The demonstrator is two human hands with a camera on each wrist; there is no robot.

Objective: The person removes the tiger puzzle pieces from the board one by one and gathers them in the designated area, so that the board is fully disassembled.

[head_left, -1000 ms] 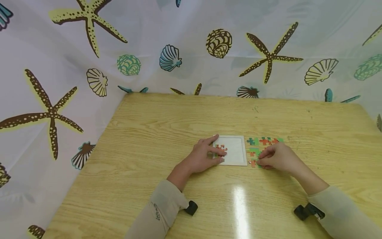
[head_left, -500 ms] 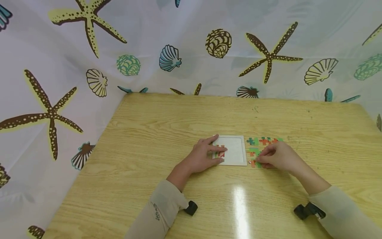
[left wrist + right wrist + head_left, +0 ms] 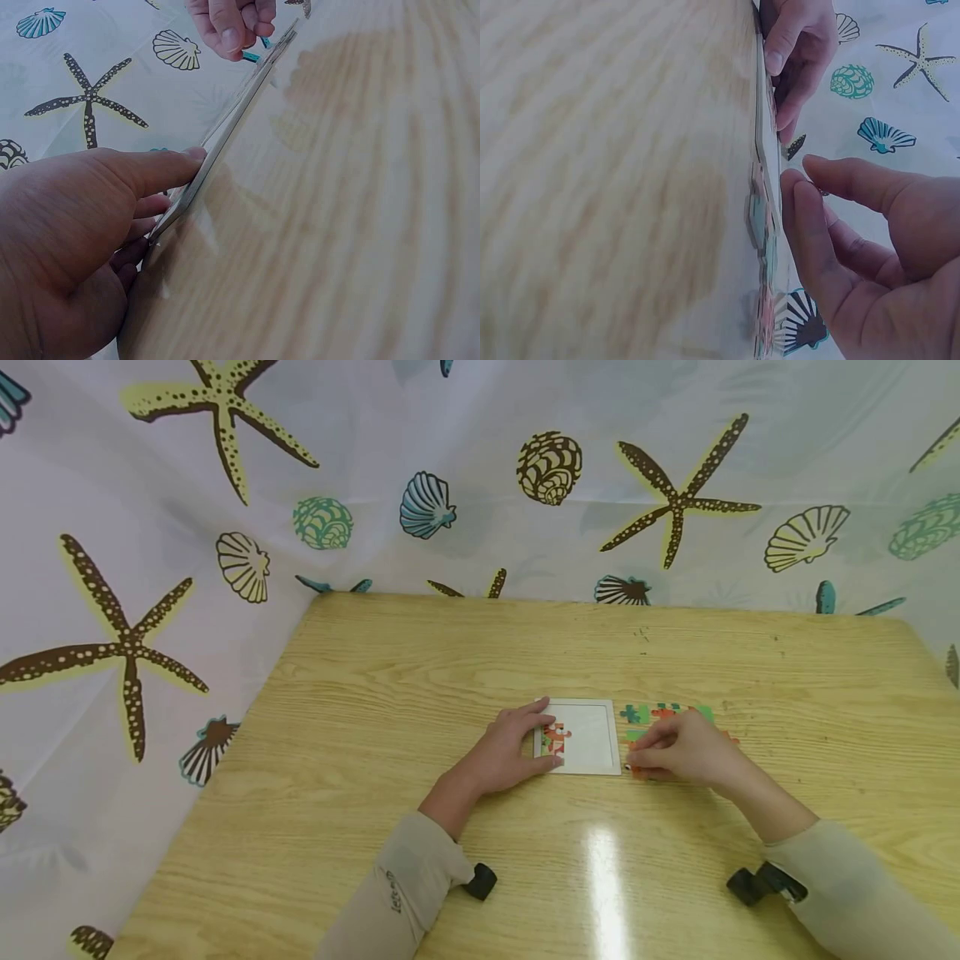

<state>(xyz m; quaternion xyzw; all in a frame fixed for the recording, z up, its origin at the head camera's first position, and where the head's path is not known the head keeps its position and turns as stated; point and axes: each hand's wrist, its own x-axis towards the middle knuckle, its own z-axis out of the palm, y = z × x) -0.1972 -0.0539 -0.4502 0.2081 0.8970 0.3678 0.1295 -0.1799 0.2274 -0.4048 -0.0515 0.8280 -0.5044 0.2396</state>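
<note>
A white square puzzle tray (image 3: 592, 739) lies on the table. Joined orange and green puzzle pieces (image 3: 557, 742) sit at its left side. My left hand (image 3: 504, 752) spans the tray's left part, thumb near the lower edge and fingers on the upper left. In the left wrist view its thumb lies along the tray's rim (image 3: 225, 135). Just right of the tray, my right hand (image 3: 686, 750) is low over loose pieces. The right wrist view shows a small reddish puzzle piece (image 3: 823, 193) pinched between its thumb and fingers, mostly hidden.
Several loose puzzle pieces (image 3: 634, 714) lie in rows right of the tray, partly covered by the right hand. The wooden table (image 3: 420, 660) meets a white curtain (image 3: 480, 543) printed with shells and starfish at the back and left.
My right hand has shifted left toward the tray, over the nearest loose pieces. My left index finger has drawn back off the joined pieces, which now show more.
</note>
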